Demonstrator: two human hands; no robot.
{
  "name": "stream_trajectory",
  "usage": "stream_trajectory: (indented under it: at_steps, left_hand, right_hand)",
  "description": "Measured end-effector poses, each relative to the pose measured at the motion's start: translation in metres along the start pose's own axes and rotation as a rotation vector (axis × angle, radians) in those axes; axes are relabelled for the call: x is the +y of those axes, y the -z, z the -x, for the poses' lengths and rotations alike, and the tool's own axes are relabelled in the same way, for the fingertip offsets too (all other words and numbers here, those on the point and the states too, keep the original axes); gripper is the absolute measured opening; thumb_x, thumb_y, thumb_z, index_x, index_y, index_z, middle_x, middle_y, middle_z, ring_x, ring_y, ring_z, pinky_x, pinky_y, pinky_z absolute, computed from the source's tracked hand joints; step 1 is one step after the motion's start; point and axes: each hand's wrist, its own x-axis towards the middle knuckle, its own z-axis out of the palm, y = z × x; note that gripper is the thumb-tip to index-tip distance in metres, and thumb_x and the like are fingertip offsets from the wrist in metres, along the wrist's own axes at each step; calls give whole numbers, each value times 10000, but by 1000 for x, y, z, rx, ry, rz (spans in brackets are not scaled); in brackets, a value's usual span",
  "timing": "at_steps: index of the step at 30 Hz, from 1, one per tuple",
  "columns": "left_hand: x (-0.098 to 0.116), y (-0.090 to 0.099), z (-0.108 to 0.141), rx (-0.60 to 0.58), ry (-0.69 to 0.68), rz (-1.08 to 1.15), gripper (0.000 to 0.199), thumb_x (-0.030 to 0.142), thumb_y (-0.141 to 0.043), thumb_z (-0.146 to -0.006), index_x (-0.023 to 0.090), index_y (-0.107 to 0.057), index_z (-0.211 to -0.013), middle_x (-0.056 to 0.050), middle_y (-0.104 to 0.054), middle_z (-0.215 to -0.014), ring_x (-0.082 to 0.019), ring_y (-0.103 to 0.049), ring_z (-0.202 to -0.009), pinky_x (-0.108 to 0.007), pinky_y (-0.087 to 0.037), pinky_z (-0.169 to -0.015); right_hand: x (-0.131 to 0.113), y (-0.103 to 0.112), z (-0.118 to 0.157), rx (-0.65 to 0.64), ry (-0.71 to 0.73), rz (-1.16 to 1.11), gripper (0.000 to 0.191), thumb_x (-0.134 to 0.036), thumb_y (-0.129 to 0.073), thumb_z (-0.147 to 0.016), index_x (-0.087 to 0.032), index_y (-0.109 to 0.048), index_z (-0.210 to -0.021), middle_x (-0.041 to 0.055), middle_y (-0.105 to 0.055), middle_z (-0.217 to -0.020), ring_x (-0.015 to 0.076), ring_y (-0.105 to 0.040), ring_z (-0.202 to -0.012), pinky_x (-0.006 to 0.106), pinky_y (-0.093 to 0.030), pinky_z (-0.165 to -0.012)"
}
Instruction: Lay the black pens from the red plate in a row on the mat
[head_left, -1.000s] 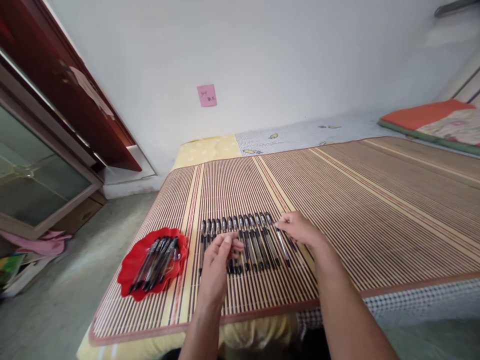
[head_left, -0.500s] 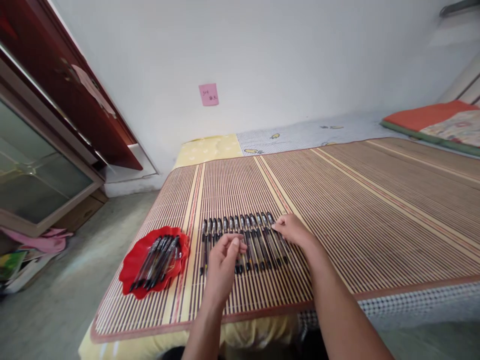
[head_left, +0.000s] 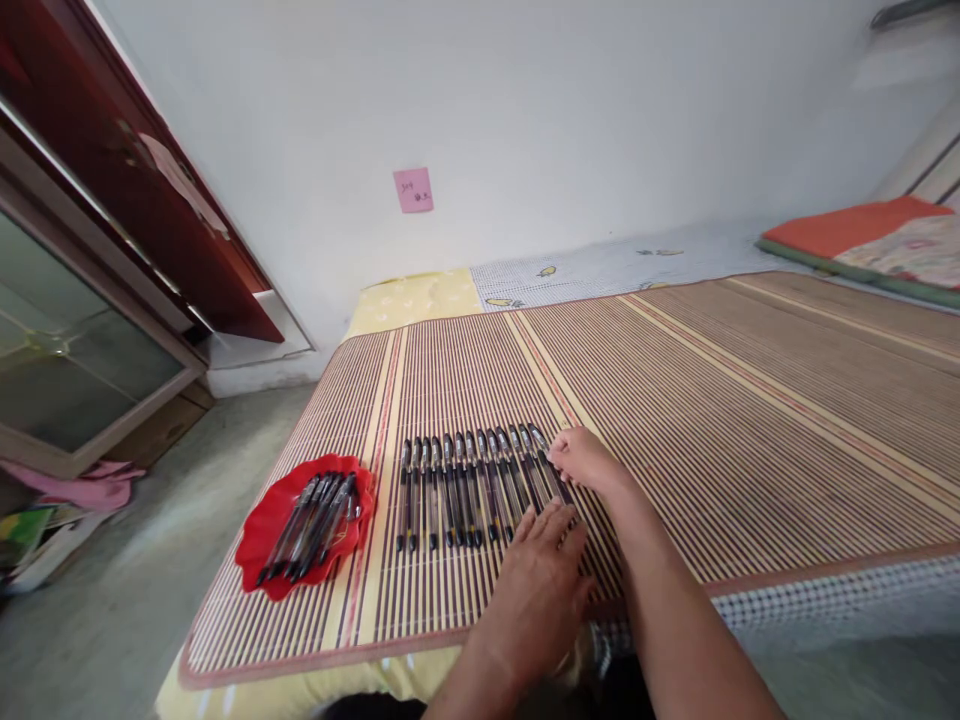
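Several black gel pens with clear barrels lie side by side in a row (head_left: 451, 490) on a striped bamboo mat. My left hand (head_left: 536, 570) reaches over the lower ends of the rightmost pens, palm down with fingers stretched forward, hiding those tips. At the upper end of the row's last pen (head_left: 538, 438), my right hand (head_left: 585, 458) has its thumb and fingers pinched on the pen's side; this pen is slightly slanted. To the left, a red scalloped plate (head_left: 255, 545) holds several more gel pens (head_left: 319, 520).
The bamboo mat (head_left: 675, 420) covers a bed with yellow and checked bedding. Folded orange and floral bedding (head_left: 847, 240) lies at the far right. A pink note (head_left: 413, 190) is stuck on the wall. A glass-fronted cabinet (head_left: 67, 340) stands left, beyond grey floor.
My left hand has moved right and down from above the middle of the row to the lower ends of the rightmost pens, its fingers stretching out. My right hand has barely moved.
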Motion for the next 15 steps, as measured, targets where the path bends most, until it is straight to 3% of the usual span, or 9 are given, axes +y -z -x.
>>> stream_trajectory:
  at_steps: [7,12,15]
  left_hand:
    - [4,-8,0,-64,-21,-44,491,312,-601,-955,202,-498,-1422,-77,-469,-1560,-248,-302,-1507,-485,-251,-1251]
    - [4,-9,0,-75,-35,-35,515,339,-610,-951,196,-493,-1431,-75,-473,-1558,-246,-284,-1515,-477,-231,-1259]
    - [5,-6,0,-66,-30,-14,528,335,-612,-948,210,-482,-1444,-68,-464,-1566,-246,-275,-1518,-485,-232,-1259]
  right_hand:
    - [-5,3,5,38,36,28,190,-105,-570,-836,-170,-632,-668,45,-699,-595,141,-656,-494,203,-439,-485]
    - [-9,6,1,194,250,104,252,-57,-505,-882,-173,-725,-924,83,-745,-1024,177,-682,-985,248,-477,-869]
    - [-4,3,-4,199,400,185,344,-23,-469,-892,-188,-758,-981,79,-725,-1075,181,-646,-1058,278,-441,-973]
